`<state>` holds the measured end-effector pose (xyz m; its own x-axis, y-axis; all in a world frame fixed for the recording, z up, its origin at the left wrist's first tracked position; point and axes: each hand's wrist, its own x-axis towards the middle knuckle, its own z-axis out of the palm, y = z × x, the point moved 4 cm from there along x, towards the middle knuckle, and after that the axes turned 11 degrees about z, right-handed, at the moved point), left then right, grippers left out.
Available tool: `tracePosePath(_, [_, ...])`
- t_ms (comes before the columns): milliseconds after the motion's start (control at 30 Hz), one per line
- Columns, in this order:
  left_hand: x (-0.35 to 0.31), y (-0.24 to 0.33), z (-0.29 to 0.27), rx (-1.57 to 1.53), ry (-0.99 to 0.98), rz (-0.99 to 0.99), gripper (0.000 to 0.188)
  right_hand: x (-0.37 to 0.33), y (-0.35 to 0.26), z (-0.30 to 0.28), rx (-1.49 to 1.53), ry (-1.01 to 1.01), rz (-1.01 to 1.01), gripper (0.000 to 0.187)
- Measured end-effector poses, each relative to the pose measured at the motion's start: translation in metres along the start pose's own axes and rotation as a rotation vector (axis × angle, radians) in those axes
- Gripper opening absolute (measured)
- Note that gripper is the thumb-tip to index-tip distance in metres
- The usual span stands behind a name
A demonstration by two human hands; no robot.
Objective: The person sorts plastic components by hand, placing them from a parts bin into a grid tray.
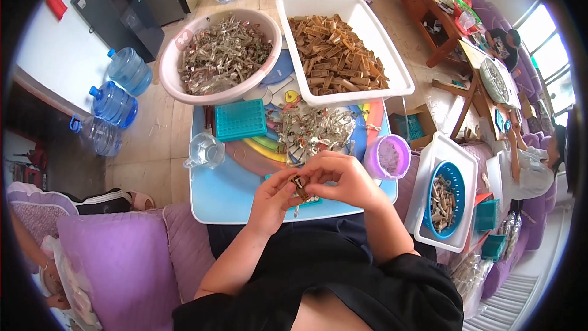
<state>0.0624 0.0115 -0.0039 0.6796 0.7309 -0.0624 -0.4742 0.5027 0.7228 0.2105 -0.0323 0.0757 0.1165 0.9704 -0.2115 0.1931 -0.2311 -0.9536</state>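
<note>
Close in front of my body, both hands meet over the near edge of a blue table with a rainbow print. My left hand pinches a small brown rectangular piece with shiny metal-looking parts on it. The fingers of my right hand are closed on the piece's right side. Under my hands lies a teal tray, mostly hidden, with small pale bits in it. Just beyond my fingers spreads a pile of small silvery metal parts. What exactly the brown piece is, I cannot make out.
A pink basin of metal parts and a white tub of brown pieces stand at the far side. Around the pile are a teal perforated tray, a clear cup and a purple cup. Other people sit at right and lower left.
</note>
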Motion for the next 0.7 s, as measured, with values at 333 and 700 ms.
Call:
tracePosePath(333, [-0.002,0.008,0.012,-0.26,-0.086,-0.019,0.03,-0.005,0.002,-0.003,-0.199,0.121,-0.359,0.032])
tracePosePath(700, [-0.002,0.009,0.007,-0.132,0.019,0.03,0.033,-0.014,0.035,0.015,0.356,0.097,0.014,0.021])
